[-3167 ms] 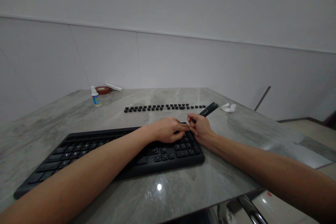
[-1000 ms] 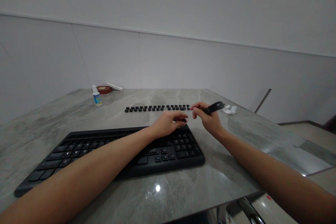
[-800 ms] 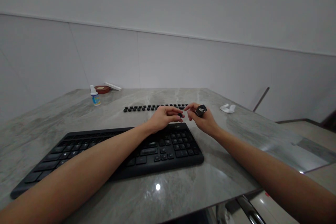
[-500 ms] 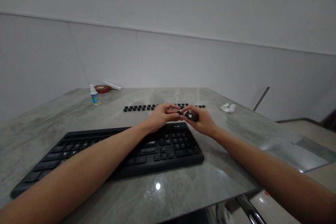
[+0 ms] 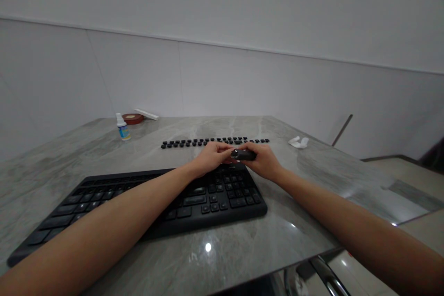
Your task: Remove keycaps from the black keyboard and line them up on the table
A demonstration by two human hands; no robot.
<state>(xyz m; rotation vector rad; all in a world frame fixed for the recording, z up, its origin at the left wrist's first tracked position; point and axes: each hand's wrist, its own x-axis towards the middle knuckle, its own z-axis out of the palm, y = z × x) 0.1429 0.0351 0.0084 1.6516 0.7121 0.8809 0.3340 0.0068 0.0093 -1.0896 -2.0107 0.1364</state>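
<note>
My left hand is closed, its fingertips pinched together above the back edge of a black keyboard. A small black piece, like a keycap, showed in that pinch a moment earlier; now it is mostly hidden. My right hand is wrapped round a dark, rounded, handle-like object, whose shiny end points left and meets my left fingertips. What kind of tool it is I cannot tell. Just behind both hands, black keycaps stand in two rows on the grey marbled table.
A white spray bottle with a blue label stands at the back left, before a reddish-brown box and a white strip. Crumpled white tissue lies at the right. The table's front edge runs below my right forearm.
My right hand has turned the dark object so that its end now faces my left fingertips. The two hands have come closer together, and the small black piece is largely covered.
</note>
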